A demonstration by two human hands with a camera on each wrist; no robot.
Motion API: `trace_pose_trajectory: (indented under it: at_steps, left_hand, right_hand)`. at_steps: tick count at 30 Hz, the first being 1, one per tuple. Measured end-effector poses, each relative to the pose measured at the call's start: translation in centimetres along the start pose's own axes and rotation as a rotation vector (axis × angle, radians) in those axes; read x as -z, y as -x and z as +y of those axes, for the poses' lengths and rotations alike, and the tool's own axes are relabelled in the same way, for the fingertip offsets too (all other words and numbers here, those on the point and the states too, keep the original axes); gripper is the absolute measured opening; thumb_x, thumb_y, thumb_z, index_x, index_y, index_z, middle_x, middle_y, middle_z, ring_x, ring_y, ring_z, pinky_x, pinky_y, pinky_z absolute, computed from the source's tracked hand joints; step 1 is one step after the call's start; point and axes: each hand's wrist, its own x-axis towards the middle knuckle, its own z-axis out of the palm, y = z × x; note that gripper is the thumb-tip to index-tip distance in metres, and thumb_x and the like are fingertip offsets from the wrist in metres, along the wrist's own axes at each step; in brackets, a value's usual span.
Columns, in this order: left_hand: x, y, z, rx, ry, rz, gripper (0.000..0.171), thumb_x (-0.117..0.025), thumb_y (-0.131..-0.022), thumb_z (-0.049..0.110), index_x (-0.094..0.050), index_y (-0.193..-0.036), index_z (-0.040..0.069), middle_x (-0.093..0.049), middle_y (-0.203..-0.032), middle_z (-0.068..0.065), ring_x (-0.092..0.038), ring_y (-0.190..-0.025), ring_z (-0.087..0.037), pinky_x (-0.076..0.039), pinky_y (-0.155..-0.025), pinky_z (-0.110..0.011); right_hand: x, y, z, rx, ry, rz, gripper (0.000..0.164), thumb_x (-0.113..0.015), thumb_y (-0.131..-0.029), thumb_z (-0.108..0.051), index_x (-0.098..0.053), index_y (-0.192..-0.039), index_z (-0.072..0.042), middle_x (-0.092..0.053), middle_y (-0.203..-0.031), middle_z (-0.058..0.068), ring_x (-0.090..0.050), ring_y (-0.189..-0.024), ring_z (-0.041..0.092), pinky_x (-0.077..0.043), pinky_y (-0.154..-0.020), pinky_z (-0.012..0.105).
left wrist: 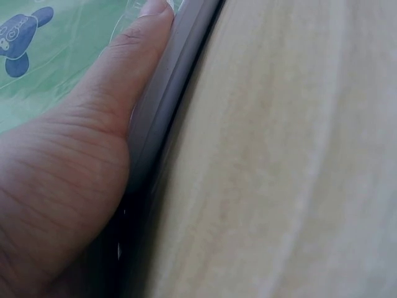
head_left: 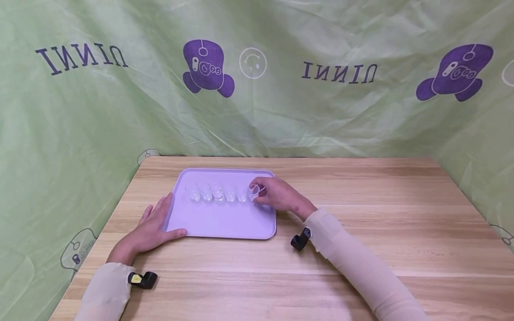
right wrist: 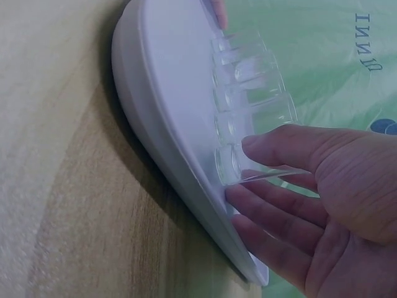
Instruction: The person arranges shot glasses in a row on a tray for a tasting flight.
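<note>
Several clear shot glasses (head_left: 218,194) stand upright in one row across a pale purple tray (head_left: 225,223). My right hand (head_left: 278,194) grips the rightmost shot glass (head_left: 253,192) between thumb and fingers, at the row's right end. In the right wrist view this glass (right wrist: 229,164) has its base at the tray surface, with the thumb on one side and fingers on the other. My left hand (head_left: 150,229) lies with straight fingers along the tray's left side, its thumb over the front left corner. The left wrist view shows that thumb (left wrist: 127,56) along the tray's edge (left wrist: 164,93).
The tray rests on a wood-grain table (head_left: 345,276). A green cloth (head_left: 281,120) with purple prints hangs behind and at both sides of it. A small black device (head_left: 300,239) is on the right wrist, another (head_left: 143,280) on the left.
</note>
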Motion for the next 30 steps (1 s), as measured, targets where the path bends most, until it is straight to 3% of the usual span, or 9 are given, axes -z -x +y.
trace_pose_trajectory:
  at_steps: [9,15,24,30]
  left_hand:
    - [-0.1,-0.3,0.3,-0.021,0.005,0.011,0.118,-0.076,-0.089,0.049,0.000,-0.162,-0.005,-0.007,-0.167,-0.031,-0.005,-0.152,-0.050,0.007,-0.120,-0.059]
    - [-0.2,-0.6,0.3,-0.035,0.006,0.005,0.119,-0.076,-0.089,0.049,0.000,-0.161,-0.006,-0.007,-0.166,-0.032,-0.006,-0.152,-0.050,0.007,-0.120,-0.059]
    - [0.1,-0.9,0.0,-0.030,0.007,-0.023,0.119,-0.075,-0.090,0.050,0.002,-0.161,-0.006,-0.005,-0.166,-0.032,-0.004,-0.153,-0.049,0.007,-0.119,-0.061]
    - [1.2,-0.3,-0.2,-0.056,0.033,-0.014,0.121,-0.077,-0.091,0.047,0.009,-0.163,0.003,0.016,-0.168,-0.022,0.006,-0.153,-0.045,0.002,-0.118,-0.068]
  right_hand:
    - [0.2,0.3,0.2,-0.018,-0.038,-0.016,0.040,-0.079,-0.091,-0.008,-0.065,-0.128,-0.007,-0.070,-0.111,0.004,-0.067,-0.099,0.015,-0.056,-0.086,0.027]
    - [1.4,1.3,0.5,-0.017,-0.075,-0.028,0.052,-0.081,-0.091,-0.018,-0.059,-0.136,-0.004,-0.067,-0.127,0.009,-0.065,-0.115,0.021,-0.051,-0.100,0.035]
    - [4.1,4.5,1.5,0.041,-0.047,0.086,0.074,-0.082,-0.091,-0.031,-0.047,-0.153,-0.012,-0.049,-0.154,0.005,-0.047,-0.139,0.030,-0.039,-0.113,0.048]
    - [5.9,7.2,2.9,0.104,0.068,0.162,0.071,-0.073,-0.095,-0.046,-0.046,-0.154,-0.016,-0.048,-0.155,0.004,-0.043,-0.143,0.026,-0.036,-0.115,0.050]
